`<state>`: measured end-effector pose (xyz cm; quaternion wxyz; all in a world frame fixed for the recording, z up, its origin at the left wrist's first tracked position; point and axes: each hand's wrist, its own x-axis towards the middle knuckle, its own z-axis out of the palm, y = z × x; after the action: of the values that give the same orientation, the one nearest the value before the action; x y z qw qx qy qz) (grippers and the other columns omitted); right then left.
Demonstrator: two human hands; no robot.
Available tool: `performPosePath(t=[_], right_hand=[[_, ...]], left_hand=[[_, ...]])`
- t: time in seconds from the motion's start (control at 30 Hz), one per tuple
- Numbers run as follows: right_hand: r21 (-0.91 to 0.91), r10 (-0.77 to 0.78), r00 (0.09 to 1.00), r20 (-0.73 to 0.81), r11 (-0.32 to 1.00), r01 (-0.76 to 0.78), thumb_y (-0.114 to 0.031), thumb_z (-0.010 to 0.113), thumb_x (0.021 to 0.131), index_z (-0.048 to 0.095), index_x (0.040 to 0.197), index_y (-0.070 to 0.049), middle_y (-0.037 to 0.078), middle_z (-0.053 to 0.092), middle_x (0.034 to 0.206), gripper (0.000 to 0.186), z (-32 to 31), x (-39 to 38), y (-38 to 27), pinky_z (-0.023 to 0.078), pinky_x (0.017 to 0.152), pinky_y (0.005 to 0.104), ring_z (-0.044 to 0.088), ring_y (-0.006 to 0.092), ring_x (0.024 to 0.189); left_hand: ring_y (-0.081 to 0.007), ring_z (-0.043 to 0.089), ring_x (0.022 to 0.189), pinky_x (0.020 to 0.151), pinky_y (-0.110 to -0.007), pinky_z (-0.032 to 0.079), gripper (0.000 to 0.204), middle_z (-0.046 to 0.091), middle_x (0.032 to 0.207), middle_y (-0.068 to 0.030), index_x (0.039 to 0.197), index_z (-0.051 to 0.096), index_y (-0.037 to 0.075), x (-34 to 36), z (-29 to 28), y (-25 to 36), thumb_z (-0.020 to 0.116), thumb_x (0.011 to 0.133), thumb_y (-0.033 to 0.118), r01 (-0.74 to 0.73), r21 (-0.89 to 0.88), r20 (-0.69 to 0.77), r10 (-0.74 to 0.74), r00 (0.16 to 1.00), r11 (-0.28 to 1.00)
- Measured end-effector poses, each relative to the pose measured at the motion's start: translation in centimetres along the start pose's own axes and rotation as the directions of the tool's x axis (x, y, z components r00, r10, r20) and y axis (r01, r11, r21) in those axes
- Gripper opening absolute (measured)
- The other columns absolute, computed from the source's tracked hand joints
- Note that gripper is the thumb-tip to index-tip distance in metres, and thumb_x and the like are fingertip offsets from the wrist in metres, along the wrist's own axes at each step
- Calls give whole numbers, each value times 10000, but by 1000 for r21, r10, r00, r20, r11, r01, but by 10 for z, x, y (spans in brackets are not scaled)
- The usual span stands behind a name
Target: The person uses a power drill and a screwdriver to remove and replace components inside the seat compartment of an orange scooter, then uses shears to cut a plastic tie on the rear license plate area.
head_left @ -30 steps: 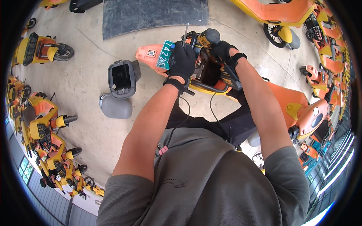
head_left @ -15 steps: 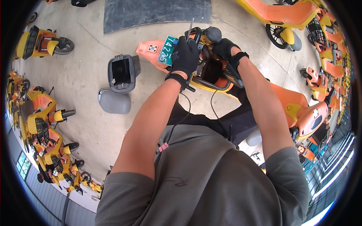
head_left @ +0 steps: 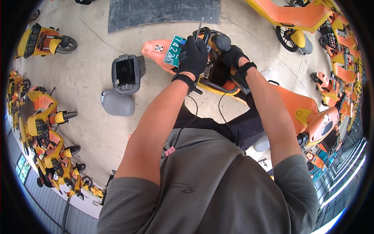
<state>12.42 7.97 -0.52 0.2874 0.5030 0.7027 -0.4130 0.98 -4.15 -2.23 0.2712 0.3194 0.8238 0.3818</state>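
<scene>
My left hand (head_left: 193,54), in a black glove, has its fingers closed round a thin metal rod (head_left: 199,26) beside the green licence plate (head_left: 173,50) on an orange-and-yellow scooter (head_left: 153,48). My right hand (head_left: 235,57), also gloved, grips a black-and-yellow power tool (head_left: 220,42) just to the right, over the scooter's black frame. The rod's lower end is hidden by my left hand and the tool's tip is hard to make out. Below both hands an open dark compartment (head_left: 220,76) shows in the scooter body, and black cables hang toward my lap.
A dark open bin (head_left: 136,76) and a grey seat (head_left: 118,104) lie on the concrete floor to the left. A dark mat (head_left: 163,15) lies beyond the scooter. Rows of orange-and-yellow scooters (head_left: 43,97) line both sides, one large one (head_left: 288,13) at upper right.
My left hand and the rod have risen slightly and shifted right. The power tool and my right hand have shifted a little, still at the same spot on the scooter.
</scene>
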Motion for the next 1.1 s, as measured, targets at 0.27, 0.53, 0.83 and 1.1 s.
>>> performPosePath(t=[0.27, 0.53, 0.83, 1.1], right_hand=[[25, -119, 971, -207, 992, 127, -312, 613, 754, 600, 1082, -103, 144, 608, 1086, 389, 37, 18, 30, 430, 872, 358, 556, 312, 1014], [66, -285, 912, -295, 946, 317, -185, 581, 779, 579, 1110, -82, 152, 583, 1140, 347, 65, 38, 61, 419, 895, 362, 532, 318, 1068], [19, -311, 883, -351, 940, 339, -209, 574, 784, 580, 1045, -53, 153, 610, 1037, 304, 71, 42, 81, 447, 830, 373, 567, 313, 985], [518, -142, 967, -213, 822, 234, -19, 580, 743, 577, 987, -55, 31, 572, 787, 247, 65, 24, 89, 460, 582, 283, 552, 150, 691]], left_hand=[[-432, 555, 776, 672, -488, 434, 281, 568, 801, -265, 871, 462, -10, 0, 4, -2, 415, 879, 267, -19, -15, -23, 19, 1000, 1000], [-431, 525, 765, 651, -467, 399, 260, 546, 792, -249, 888, 438, -10, -1, 3, 1, 409, 888, 249, -8, -25, -15, 8, 1000, 1000], [-429, 525, 760, 646, -470, 396, 249, 543, 779, -254, 879, 435, -11, 1, 5, -1, 407, 884, 236, 21, -2, 0, -21, 1000, 1000], [-437, 542, 778, 670, -484, 420, 277, 563, 808, -265, 860, 453, -7, 0, 5, -3, 420, 871, 268, -24, 11, -26, 24, 999, 1000]])
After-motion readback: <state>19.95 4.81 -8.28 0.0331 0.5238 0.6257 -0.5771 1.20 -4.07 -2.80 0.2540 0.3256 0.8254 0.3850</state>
